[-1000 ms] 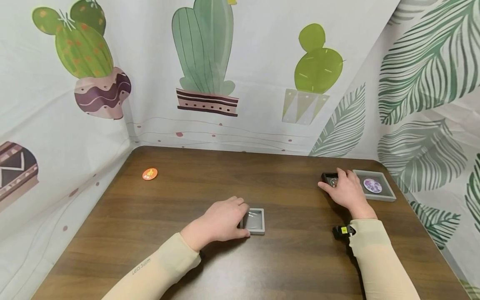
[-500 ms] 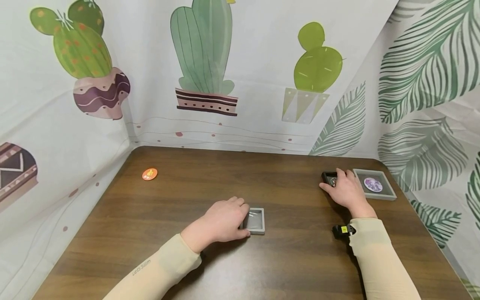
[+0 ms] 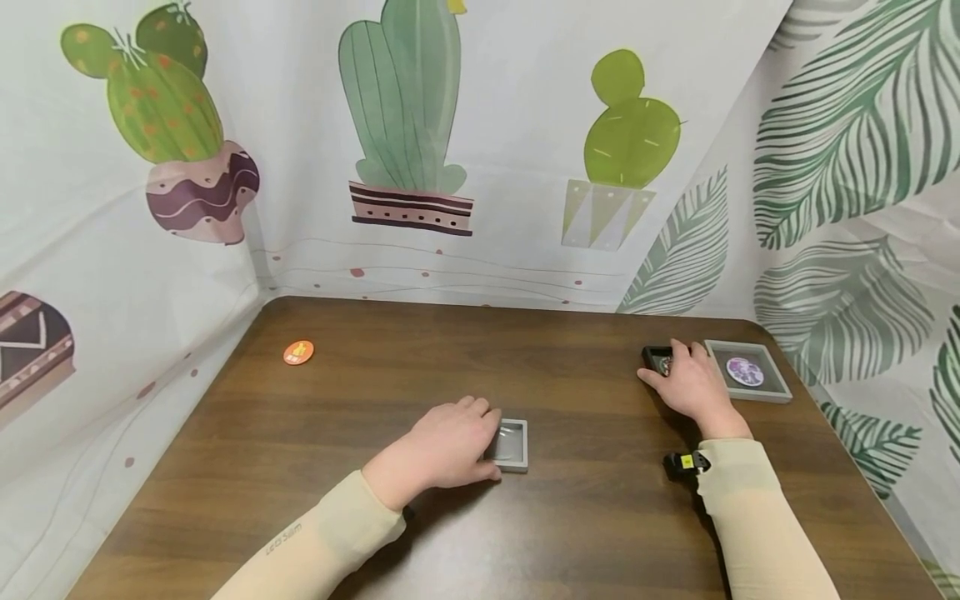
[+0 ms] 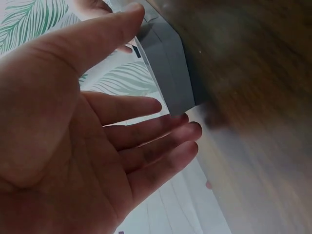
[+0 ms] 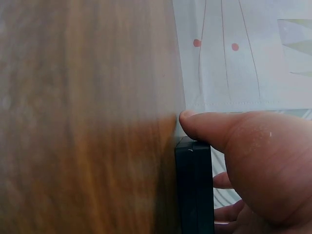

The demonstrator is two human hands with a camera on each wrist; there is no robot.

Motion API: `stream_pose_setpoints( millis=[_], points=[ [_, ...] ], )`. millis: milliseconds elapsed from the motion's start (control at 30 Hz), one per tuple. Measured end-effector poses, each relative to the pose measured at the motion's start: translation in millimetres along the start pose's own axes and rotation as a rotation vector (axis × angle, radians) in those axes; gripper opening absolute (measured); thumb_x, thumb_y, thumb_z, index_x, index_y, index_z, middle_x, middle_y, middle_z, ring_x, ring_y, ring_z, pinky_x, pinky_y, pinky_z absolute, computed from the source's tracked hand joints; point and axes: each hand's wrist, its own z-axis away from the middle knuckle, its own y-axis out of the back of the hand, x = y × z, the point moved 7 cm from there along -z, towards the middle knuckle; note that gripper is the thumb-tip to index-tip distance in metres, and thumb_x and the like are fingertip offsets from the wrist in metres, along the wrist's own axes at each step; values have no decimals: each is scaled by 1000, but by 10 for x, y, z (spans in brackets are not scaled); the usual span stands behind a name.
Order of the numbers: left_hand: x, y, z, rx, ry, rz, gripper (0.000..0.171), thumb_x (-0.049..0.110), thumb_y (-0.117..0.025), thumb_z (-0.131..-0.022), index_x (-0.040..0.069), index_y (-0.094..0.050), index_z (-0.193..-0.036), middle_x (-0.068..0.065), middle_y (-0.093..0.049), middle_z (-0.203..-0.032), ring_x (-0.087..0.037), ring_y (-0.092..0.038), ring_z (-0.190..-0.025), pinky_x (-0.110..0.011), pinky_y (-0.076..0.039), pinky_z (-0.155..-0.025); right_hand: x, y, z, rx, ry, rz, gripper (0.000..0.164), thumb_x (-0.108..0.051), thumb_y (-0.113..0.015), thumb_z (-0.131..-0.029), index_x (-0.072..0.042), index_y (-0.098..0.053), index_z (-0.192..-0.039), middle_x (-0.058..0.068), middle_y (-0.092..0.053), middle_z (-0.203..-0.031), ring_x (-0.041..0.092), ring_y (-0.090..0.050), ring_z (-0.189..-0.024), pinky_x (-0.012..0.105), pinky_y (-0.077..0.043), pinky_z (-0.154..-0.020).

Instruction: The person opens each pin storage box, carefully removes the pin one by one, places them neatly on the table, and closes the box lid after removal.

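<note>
While the left hand (image 3: 453, 443) spans the grey box (image 4: 171, 70) and the right hand (image 3: 693, 385) the black box (image 5: 195, 190) at its two o'clock, I can't tell if either's clamped; a loose grip could cause slipping.

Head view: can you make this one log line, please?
left hand: at small gray frame | right hand: at black frame | orange disc: on table

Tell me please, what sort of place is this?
Perhaps a curtained indoor workspace: a brown wood-grain table, white cactus-printed fabric hanging behind it, and white leaf-printed fabric at right.
</note>
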Motion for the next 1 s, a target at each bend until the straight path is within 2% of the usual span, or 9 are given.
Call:
stream_pose_setpoints(
  millis=[300, 533, 800, 1000],
  points=[
    [123, -14, -94, -7, -37, -24, 74, 65, -70, -79, 6, -58, -123, -1, -56, -102, -17, -51, -91, -33, -49, -79, -15, -12, -14, -7, 0, -1, 89, -50, -62, -92, 12, -27, -146, 44, -27, -140, 58, -25, -129, 66, -27, -103],
    [181, -26, -151, -39, -21, -35, 86, 60, -71, -80, 3, -48, -140, -6, -59, -117, -20, -54, -103, -35, -50, -83, -4, -29, -23, 0, -9, -6, 91, -53, -61, -92, 11, -27, -147, 44, -27, -141, 58, -26, -129, 67, -28, -102],
    [227, -16, -162, -53, -44, -69, 72, 50, -76, -79, 8, -55, -133, -2, -58, -108, -18, -53, -95, -33, -50, -74, 30, -38, -12, -4, -12, -11, 90, -52, -60, -92, 11, -26, -147, 44, -26, -141, 58, -25, -129, 67, -28, -102],
    [206, -6, -170, -53, -60, -52, 61, 46, -77, -77, 12, -58, -125, 1, -54, -99, -16, -50, -88, -30, -49, -67, 39, -22, -1, -14, -16, -13, 90, -52, -59, -93, 11, -26, -147, 44, -24, -142, 59, -24, -129, 68, -27, -102]
  ],
)
